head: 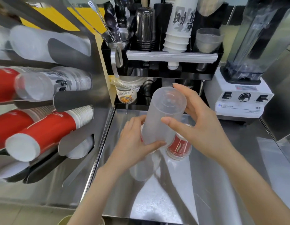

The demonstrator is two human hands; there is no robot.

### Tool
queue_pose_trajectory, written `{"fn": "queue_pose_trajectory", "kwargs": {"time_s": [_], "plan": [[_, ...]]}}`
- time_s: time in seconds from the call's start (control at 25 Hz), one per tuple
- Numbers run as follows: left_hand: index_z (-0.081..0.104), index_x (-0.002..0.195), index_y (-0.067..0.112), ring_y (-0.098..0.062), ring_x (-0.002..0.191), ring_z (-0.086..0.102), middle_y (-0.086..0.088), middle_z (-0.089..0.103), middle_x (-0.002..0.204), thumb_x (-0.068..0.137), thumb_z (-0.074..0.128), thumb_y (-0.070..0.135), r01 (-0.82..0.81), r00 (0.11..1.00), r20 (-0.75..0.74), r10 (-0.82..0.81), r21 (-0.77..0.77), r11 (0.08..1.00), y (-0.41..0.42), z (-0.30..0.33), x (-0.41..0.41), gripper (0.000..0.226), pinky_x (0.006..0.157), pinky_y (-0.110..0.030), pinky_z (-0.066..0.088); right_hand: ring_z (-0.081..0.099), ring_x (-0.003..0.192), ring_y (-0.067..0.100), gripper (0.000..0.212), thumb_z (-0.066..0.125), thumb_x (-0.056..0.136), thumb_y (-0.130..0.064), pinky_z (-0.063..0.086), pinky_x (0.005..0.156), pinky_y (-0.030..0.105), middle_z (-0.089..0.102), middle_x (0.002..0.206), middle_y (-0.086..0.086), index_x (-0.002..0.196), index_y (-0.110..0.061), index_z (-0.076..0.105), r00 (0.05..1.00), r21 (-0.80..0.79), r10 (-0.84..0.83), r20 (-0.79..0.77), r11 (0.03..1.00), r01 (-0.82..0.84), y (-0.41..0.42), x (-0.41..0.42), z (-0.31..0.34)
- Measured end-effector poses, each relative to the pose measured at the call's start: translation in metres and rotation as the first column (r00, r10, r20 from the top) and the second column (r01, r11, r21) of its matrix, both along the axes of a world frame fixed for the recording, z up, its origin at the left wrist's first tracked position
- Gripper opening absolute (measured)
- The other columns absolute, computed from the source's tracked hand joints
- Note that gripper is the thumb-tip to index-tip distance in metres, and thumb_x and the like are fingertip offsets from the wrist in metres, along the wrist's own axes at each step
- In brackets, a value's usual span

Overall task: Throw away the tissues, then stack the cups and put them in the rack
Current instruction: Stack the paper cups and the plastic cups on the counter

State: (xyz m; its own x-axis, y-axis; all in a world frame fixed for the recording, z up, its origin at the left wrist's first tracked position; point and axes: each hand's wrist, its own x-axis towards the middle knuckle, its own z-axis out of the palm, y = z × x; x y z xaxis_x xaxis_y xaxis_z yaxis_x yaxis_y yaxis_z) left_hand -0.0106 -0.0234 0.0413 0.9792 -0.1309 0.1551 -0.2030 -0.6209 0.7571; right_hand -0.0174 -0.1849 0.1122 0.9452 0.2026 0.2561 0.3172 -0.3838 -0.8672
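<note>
Both hands hold a stack of frosted clear plastic cups (163,116), bottom up, tilted away over the steel counter. My left hand (134,143) grips its lower, open end; my right hand (199,125) clasps the upper part near the base. A red-printed clear cup (179,147) stands upside down on the counter just behind the stack, partly hidden. Another frosted cup (141,169) lies below my left hand. The cup rack (72,101) fills the left side, with slanted rows of red, white and clear cups. No tissues are visible.
A black organiser (170,67) at the back holds cup stacks, spoons and utensils. A white blender (243,95) stands at the right. A printed cup with plastic wrap (127,93) sits under the organiser. The steel counter (173,200) stretches toward me.
</note>
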Motion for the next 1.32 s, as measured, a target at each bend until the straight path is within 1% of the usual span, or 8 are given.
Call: {"fn": "queue_pose_trajectory", "kwargs": {"time_s": [0.16, 0.32, 0.48, 0.6, 0.76, 0.88, 1.2, 1.32], "plan": [[0.037, 0.127, 0.03, -0.014, 0.118, 0.044, 0.007, 0.049, 0.125, 0.051, 0.059, 0.065, -0.011, 0.999, -0.039, 0.012, 0.017, 1.0, 0.028, -0.013, -0.018, 0.087, 0.102, -0.038, 0.039, 0.05, 0.113, -0.009, 0.069, 0.072, 0.065, -0.045, 0.04, 0.094, 0.009, 0.052, 0.115, -0.032, 0.125, -0.042, 0.038, 0.998, 0.002, 0.051, -0.044, 0.999, -0.051, 0.021, -0.009, -0.016], [0.037, 0.126, 0.027, -0.013, 0.118, 0.047, 0.007, 0.05, 0.125, 0.052, 0.065, 0.061, -0.033, 0.99, -0.14, 0.032, -0.003, 0.999, 0.041, -0.041, -0.027, 0.086, 0.1, -0.04, 0.041, 0.051, 0.11, -0.004, 0.069, 0.072, 0.07, -0.037, 0.04, 0.073, 0.005, 0.051, 0.12, -0.027, 0.128, -0.04, 0.035, 0.991, -0.064, 0.063, -0.115, 0.995, -0.071, 0.04, -0.011, -0.043], [0.036, 0.126, 0.025, -0.016, 0.118, 0.049, 0.003, 0.051, 0.127, 0.058, 0.072, 0.047, -0.057, 0.962, -0.269, 0.045, -0.039, 0.998, 0.052, -0.081, -0.023, 0.08, 0.099, -0.038, 0.043, 0.047, 0.119, 0.008, 0.068, 0.07, 0.074, -0.031, 0.037, 0.097, 0.02, 0.05, 0.131, -0.011, 0.131, -0.029, 0.032, 0.979, -0.185, 0.107, -0.175, 0.973, -0.139, 0.057, -0.005, -0.079], [0.035, 0.13, 0.02, -0.016, 0.118, 0.049, -0.001, 0.05, 0.13, 0.065, 0.078, 0.033, -0.071, 0.942, -0.331, 0.057, -0.031, 0.997, 0.056, -0.11, -0.021, 0.079, 0.096, -0.031, 0.043, 0.045, 0.122, 0.011, 0.068, 0.068, 0.077, -0.031, 0.032, 0.093, 0.016, 0.048, 0.135, -0.004, 0.133, -0.024, 0.03, 0.968, -0.264, 0.129, -0.217, 0.947, -0.186, 0.065, 0.001, -0.104], [0.035, 0.13, 0.021, -0.013, 0.118, 0.049, 0.003, 0.05, 0.128, 0.064, 0.078, 0.038, -0.059, 0.933, -0.357, 0.039, -0.046, 0.997, 0.06, -0.127, -0.021, 0.081, 0.095, -0.03, 0.045, 0.038, 0.112, -0.002, 0.068, 0.067, 0.078, -0.029, 0.024, 0.089, 0.007, 0.042, 0.139, -0.006, 0.134, -0.025, 0.029, 0.963, -0.302, 0.165, -0.215, 0.926, -0.226, 0.072, 0.001, -0.117], [0.038, 0.13, 0.021, -0.014, 0.118, 0.051, 0.0, 0.054, 0.126, 0.061, 0.075, 0.043, -0.018, 0.932, -0.363, 0.002, -0.039, 0.999, 0.062, -0.132, -0.016, 0.082, 0.095, -0.031, 0.046, 0.037, 0.109, -0.003, 0.067, 0.067, 0.078, -0.027, 0.023, 0.086, 0.002, 0.042, 0.138, -0.005, 0.134, -0.025, 0.03, 0.965, -0.301, 0.177, -0.191, 0.926, -0.229, 0.074, 0.003, -0.118], [0.033, 0.128, 0.014, -0.02, 0.116, 0.049, -0.004, 0.048, 0.128, 0.068, 0.075, 0.031, 0.015, 0.906, -0.422, 0.024, 0.089, 0.996, 0.068, -0.132, -0.018, 0.075, 0.095, -0.035, 0.044, 0.045, 0.12, 0.01, 0.065, 0.067, 0.078, -0.028, 0.029, 0.093, 0.013, 0.045, 0.137, -0.005, 0.132, -0.022, 0.032, 0.962, -0.28, 0.152, -0.228, 0.936, -0.214, 0.071, 0.002, -0.13], [0.026, 0.136, 0.018, -0.016, 0.123, 0.043, 0.004, 0.041, 0.13, 0.067, 0.078, 0.031, 0.078, 0.893, -0.444, -0.068, 0.003, 0.997, 0.068, -0.122, -0.018, 0.087, 0.096, -0.024, 0.04, 0.044, 0.124, 0.013, 0.067, 0.067, 0.078, -0.032, 0.031, 0.098, 0.018, 0.044, 0.138, -0.003, 0.134, -0.021, 0.03, 0.95, -0.284, 0.171, -0.26, 0.927, -0.245, 0.069, 0.003, -0.13]]}}
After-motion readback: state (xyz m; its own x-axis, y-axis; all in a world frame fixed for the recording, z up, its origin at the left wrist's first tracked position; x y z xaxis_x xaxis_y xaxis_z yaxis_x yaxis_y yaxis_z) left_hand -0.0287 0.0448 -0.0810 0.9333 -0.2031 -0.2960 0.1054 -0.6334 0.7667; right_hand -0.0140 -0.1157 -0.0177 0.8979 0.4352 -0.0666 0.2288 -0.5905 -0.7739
